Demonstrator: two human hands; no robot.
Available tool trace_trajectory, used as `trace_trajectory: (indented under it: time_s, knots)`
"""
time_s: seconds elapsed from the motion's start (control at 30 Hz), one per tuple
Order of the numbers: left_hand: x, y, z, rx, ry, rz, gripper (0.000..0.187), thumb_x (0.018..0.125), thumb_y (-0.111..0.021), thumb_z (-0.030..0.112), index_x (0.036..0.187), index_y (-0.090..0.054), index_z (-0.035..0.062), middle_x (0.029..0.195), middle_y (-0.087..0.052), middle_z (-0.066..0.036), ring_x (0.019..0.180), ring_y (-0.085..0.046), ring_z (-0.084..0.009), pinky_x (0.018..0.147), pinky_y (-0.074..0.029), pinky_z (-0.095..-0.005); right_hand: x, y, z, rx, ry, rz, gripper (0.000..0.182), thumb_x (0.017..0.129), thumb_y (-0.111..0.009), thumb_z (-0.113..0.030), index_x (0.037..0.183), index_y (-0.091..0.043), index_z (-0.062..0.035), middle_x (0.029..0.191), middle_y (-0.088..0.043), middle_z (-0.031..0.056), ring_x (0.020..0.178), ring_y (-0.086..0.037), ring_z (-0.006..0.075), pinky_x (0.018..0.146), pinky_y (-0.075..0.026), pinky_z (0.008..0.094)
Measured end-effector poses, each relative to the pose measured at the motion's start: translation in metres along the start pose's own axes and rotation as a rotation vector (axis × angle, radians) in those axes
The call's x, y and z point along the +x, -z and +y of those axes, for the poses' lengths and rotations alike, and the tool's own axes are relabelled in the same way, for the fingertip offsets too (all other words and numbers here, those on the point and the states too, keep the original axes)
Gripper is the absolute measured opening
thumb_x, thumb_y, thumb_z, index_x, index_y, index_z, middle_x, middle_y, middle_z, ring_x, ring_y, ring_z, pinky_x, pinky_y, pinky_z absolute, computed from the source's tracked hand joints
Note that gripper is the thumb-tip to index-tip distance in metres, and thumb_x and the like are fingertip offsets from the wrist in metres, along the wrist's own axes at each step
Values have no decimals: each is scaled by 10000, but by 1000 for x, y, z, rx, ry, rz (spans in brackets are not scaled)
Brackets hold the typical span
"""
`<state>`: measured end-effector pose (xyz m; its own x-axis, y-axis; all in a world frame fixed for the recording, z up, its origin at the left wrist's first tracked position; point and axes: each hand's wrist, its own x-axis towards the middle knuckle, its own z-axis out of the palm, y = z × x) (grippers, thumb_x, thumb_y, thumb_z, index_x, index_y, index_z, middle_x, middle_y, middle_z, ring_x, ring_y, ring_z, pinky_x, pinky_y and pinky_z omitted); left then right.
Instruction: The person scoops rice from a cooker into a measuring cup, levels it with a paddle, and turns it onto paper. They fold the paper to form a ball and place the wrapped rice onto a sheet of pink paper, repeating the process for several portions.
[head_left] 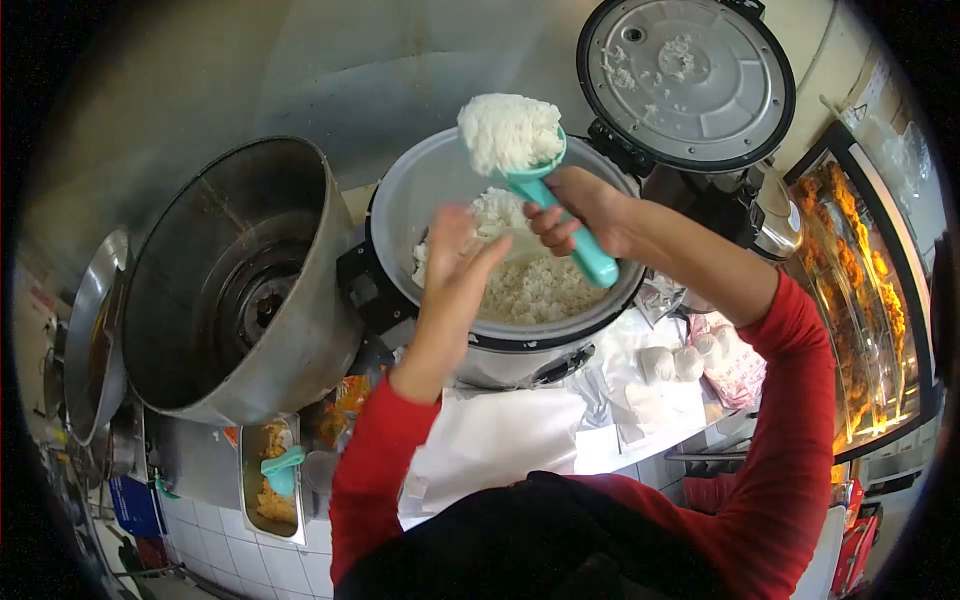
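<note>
My right hand (pixel 580 215) is closed around the handle of a teal rice scoop (pixel 590 255). Heaped white rice (pixel 510 133) fills the scoop's bowl, held up over the far side of a large rice cooker (pixel 402 180). More cooked rice (pixel 540 290) lies inside the pot. Over the pot's near left part hovers my left hand (pixel 455 280), fingers apart and partly smeared by motion, with nothing plainly in it. The cooker's round metal lid (pixel 690 90) stands raised at the back right, grains of rice stuck to it.
A deep metal drum (pixel 170 290) stands left of the cooker. A steel tray (pixel 247 480) of yellowish food with a teal scoop (pixel 285 470) is below it. White paper (pixel 490 430) and wrapped white bundles (pixel 672 365) lie in front. A lit display case (pixel 860 290) with fried food is at right.
</note>
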<state>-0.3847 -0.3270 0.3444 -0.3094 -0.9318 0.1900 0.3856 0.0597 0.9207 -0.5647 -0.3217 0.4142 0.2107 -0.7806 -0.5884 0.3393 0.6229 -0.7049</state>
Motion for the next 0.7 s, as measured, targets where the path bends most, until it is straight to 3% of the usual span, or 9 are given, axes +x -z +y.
trace_trajectory:
  time_s: [0.1, 0.13, 0.17, 0.23, 0.3, 0.33, 0.43, 0.53, 0.7]
  knots:
    - [39, -7, -7, -453, 518, -308, 205, 857, -570, 83, 1030, -520, -15, 969, -566, -116, 1000, -564, -239, 875, -456, -360, 4, -11, 20, 103, 5, -204, 338, 951, -291, -327, 738, -417, -97, 551, -345, -64, 408, -285, 40, 387, -309, 215]
    - [42, -4, -10, -394, 544, -342, 167, 863, -562, 96, 990, -522, -5, 937, -574, -113, 960, -578, -241, 847, -469, -360, -2, -22, 29, 138, 3, -136, 327, 953, -260, -296, 734, -422, -116, 546, -324, -71, 400, -267, 22, 368, -274, 189]
    - [45, -2, -12, -334, 567, -376, 135, 869, -554, 108, 949, -523, 4, 905, -581, -111, 920, -591, -243, 818, -483, -360, 4, -12, 36, 104, 28, -177, 331, 952, -249, -296, 756, -434, -105, 548, -350, -55, 444, -370, 75, 419, -336, 200]
    - [42, -4, -5, -272, 542, -334, 117, 881, -535, 130, 896, -521, 16, 858, -584, -105, 854, -605, -240, 785, -501, -363, -16, -18, 41, -229, 142, -39, 390, 937, -272, -293, 791, -546, -57, 586, -500, 2, 561, -493, 146, 575, -431, 269]
    - [32, -8, 9, -271, 433, -190, 134, 895, -513, 151, 871, -512, 19, 829, -575, -98, 803, -605, -229, 773, -508, -371, -10, 20, 30, -744, 384, -91, 406, 908, -327, -311, 830, -620, -41, 693, -598, 45, 684, -561, 196, 713, -432, 353]
    - [29, -8, 28, -304, 505, -198, 126, 893, -507, 135, 867, -512, 12, 809, -552, -73, 755, -582, -205, 788, -508, -376, 0, 37, 25, -997, 501, -110, 419, 894, -354, -320, 850, -657, -34, 746, -648, 66, 746, -595, 221, 781, -433, 395]
    - [40, 14, 30, -302, 435, -253, 78, 870, -489, 72, 886, -491, -4, 773, -535, -71, 704, -567, -180, 724, -513, -351, 28, 55, 12, -1698, 592, 415, 329, 800, -506, -328, 858, -709, -75, 905, -689, 67, 848, -634, 242, 879, -392, 461]
    - [43, 12, 29, -362, 516, -253, 95, 868, -487, 72, 919, -473, -6, 762, -522, -69, 664, -528, -170, 670, -489, -326, 65, 45, 18, -2145, 442, 410, 278, 725, -594, -275, 904, -697, -89, 933, -683, 100, 941, -633, 281, 928, -371, 493]
    - [36, 21, 27, -434, 572, -303, 120, 837, -503, 54, 935, -470, -6, 764, -517, -59, 610, -463, -146, 596, -431, -278, 84, 17, 17, -2302, 162, 309, 343, 730, -566, -138, 1053, -659, -65, 1080, -642, 151, 1013, -613, 276, 889, -406, 495]
